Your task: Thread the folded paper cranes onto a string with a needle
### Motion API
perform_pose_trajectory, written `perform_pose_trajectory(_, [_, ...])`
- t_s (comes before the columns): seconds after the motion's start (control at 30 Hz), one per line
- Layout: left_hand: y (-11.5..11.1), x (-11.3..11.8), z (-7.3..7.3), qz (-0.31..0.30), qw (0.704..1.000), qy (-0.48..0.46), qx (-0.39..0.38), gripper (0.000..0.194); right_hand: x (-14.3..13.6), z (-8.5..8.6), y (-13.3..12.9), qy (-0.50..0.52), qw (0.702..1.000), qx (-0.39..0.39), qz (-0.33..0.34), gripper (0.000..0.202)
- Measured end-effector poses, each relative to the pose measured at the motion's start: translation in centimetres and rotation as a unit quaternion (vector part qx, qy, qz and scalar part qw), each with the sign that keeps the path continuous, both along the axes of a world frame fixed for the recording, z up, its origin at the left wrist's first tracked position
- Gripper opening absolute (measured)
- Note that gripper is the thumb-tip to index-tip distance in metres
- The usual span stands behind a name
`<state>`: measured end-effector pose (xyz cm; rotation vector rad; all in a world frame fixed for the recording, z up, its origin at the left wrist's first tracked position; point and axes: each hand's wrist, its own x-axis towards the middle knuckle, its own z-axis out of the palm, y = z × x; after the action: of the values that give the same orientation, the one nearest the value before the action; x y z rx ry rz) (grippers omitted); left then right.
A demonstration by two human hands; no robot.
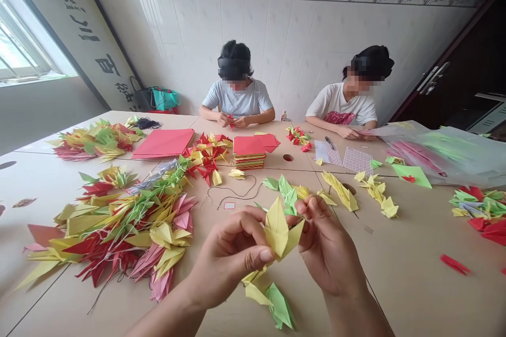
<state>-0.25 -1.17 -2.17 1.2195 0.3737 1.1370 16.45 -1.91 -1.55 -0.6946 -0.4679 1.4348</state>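
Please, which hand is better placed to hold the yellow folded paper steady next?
Probably the left hand: it grips the yellow folded paper, while the right hand pinches close beside it; what it holds is unclear.

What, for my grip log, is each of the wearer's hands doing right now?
Left hand: closed, holding a yellow folded paper piece.
Right hand: closed in a pinch beside it; what it grips cannot be told.
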Motion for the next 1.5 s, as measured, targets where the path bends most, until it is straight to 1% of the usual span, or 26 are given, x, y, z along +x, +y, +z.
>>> perform_pose_trajectory(0.17, [0.3,-0.2,0.2,-0.014,1.000,-0.005,-0.022,0.008,0.8,0.0,0.4,-0.012,1.000,0.015,-0.024,0.026])
perform_pose_trajectory(0.3, [0.4,-0.3,0.2,-0.005,1.000,0.003,-0.005,0.010,1.1,0.2,0.1,-0.030,0.998,0.042,-0.042,0.023])
perform_pose_trajectory(0.4, [0.5,-0.3,0.2,0.017,1.000,0.019,0.016,0.010,1.2,0.4,-0.3,-0.053,0.996,0.058,-0.034,0.021])
perform_pose_trajectory(0.47, [0.5,-0.2,0.2,0.019,0.999,0.019,0.016,0.012,1.2,0.5,-0.5,-0.072,0.995,0.070,-0.022,0.020])
perform_pose_trajectory(0.6, [0.5,-0.2,0.2,-0.007,1.000,0.011,0.002,0.012,1.2,0.5,-0.7,-0.107,0.990,0.088,-0.006,0.019])
perform_pose_trajectory(0.73, [0.5,-0.3,0.1,-0.031,0.999,-0.007,-0.021,0.011,1.4,0.5,-0.7,-0.164,0.982,0.096,0.000,0.010])
perform_pose_trajectory(0.8, [0.5,-0.3,0.0,-0.040,0.999,-0.013,-0.033,0.011,1.7,0.5,-0.9,-0.202,0.974,0.106,0.013,0.007])
perform_pose_trajectory(0.9, [0.6,-0.4,0.1,-0.042,0.998,-0.017,-0.051,0.011,1.9,0.4,-1.2,-0.261,0.955,0.127,0.059,0.006])
perform_pose_trajectory(1.0, [0.6,-0.2,0.3,-0.044,0.996,-0.027,-0.073,0.013,1.9,0.5,-1.6,-0.302,0.940,0.114,0.116,0.010])
perform_pose_trajectory(1.07, [0.5,-0.1,0.4,-0.044,0.995,-0.028,-0.086,0.014,1.7,0.6,-1.7,-0.314,0.933,0.108,0.142,0.011])
perform_pose_trajectory(1.23, [0.3,0.0,0.5,-0.042,0.994,-0.019,-0.096,0.014,1.2,0.7,-2.2,-0.363,0.910,0.135,0.151,0.013])
perform_pose_trajectory(1.37, [0.3,0.2,0.3,-0.058,0.994,-0.001,-0.091,0.013,1.0,0.2,-2.7,-0.377,0.903,0.125,0.163,0.010])
perform_pose_trajectory(1.5, [0.4,0.5,-0.3,-0.075,0.992,0.029,-0.092,0.014,1.1,-0.4,-3.3,-0.392,0.899,0.106,0.165,0.014])
